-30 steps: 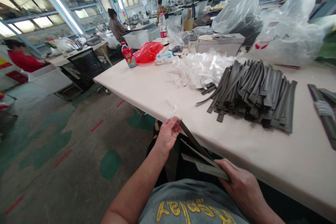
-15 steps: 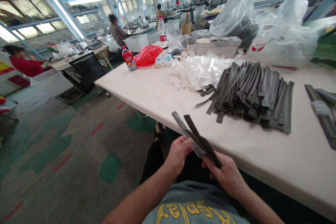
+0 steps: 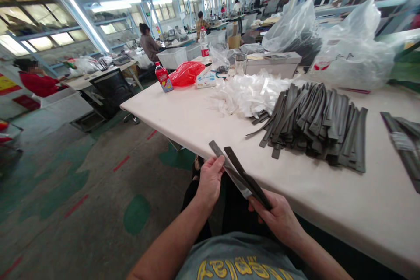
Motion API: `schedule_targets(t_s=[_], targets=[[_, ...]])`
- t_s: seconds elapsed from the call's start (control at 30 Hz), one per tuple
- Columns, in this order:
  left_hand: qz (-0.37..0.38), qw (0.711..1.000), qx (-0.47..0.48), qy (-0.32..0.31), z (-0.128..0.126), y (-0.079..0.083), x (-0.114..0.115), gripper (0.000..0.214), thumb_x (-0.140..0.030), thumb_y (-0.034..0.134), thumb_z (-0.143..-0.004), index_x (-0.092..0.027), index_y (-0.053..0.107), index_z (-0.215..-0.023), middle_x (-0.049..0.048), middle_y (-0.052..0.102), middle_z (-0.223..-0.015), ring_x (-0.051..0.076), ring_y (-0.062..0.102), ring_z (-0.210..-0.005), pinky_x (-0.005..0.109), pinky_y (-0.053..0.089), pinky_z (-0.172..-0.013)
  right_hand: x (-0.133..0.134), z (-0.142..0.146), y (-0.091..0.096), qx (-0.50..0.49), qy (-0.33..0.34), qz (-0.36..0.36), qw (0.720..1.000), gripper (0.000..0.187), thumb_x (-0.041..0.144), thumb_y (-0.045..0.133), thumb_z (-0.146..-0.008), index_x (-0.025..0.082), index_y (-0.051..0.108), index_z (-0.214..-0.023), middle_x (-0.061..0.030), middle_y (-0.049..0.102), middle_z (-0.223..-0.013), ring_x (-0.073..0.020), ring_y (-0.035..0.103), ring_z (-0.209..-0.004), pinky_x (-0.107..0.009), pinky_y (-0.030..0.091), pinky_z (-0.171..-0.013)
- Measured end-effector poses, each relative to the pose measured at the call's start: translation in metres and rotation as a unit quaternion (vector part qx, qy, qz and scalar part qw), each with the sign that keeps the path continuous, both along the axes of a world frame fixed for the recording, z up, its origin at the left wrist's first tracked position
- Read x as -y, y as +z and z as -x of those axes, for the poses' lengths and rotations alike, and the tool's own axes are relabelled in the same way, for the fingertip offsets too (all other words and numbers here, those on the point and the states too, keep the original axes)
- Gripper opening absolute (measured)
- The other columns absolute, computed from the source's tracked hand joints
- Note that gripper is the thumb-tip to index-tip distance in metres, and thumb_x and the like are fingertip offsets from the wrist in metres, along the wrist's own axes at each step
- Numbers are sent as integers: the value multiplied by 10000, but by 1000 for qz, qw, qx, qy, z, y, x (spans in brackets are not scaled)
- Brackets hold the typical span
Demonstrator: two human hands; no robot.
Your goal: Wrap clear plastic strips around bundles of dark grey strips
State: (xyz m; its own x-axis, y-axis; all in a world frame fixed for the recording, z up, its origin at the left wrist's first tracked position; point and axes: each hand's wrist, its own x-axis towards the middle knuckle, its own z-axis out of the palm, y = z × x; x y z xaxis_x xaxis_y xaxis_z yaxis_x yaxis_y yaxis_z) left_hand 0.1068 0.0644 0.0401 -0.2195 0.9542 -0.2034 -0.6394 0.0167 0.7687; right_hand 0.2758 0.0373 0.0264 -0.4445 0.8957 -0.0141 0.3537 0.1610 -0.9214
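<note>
Several dark grey strips point(image 3: 244, 175) are held in front of me at the table's edge, fanned apart at their far ends. My right hand point(image 3: 278, 214) is wrapped round their near ends. My left hand point(image 3: 211, 179) pinches the leftmost strip point(image 3: 216, 148), which looks paler and shinier than the others, partway along its length. On the table lies a large heap of similar dark grey strips point(image 3: 315, 127), ahead and to the right of my hands. Behind it spreads a loose pile of white, crumpled plastic pieces point(image 3: 252, 92).
The pale-covered table point(image 3: 177, 118) fills the right side. On it stand a red drink bottle point(image 3: 163, 77), a red plastic bag point(image 3: 187, 73), a glass jar point(image 3: 240, 64) and big clear bags point(image 3: 351, 61). A wrapped strip bundle point(image 3: 402, 140) lies far right. Other people sit at distant tables.
My left hand has slid left and outward along the leftmost strip, its thumb now lying on top. That strip has spread further from the darker ones. My right hand keeps its hold.
</note>
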Motion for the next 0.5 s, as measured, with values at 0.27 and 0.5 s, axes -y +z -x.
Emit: schedule_targets(t_s=[0.27, 0.5], targets=[[11, 993, -5, -119, -25, -14, 26, 214, -347, 702, -764, -136, 690, -796, 20, 663, -691, 110, 566, -610, 229, 449, -614, -3, -4, 0, -12, -18, 7, 1000, 386, 498, 472, -915, 171, 562, -731, 3, 587, -633, -105, 547, -460, -202, 436, -444], [41, 998, 54, 3, -2, -1, -16, 258, -307, 819, -608, -147, 705, -775, 23, 701, -785, 108, 608, -706, 213, 468, -705, 2, -10, -6, -8, -5, 31, 999, 388, 494, 460, -921, 164, 560, -742, -1, 584, -648, -107, 552, -476, -203, 433, -455]])
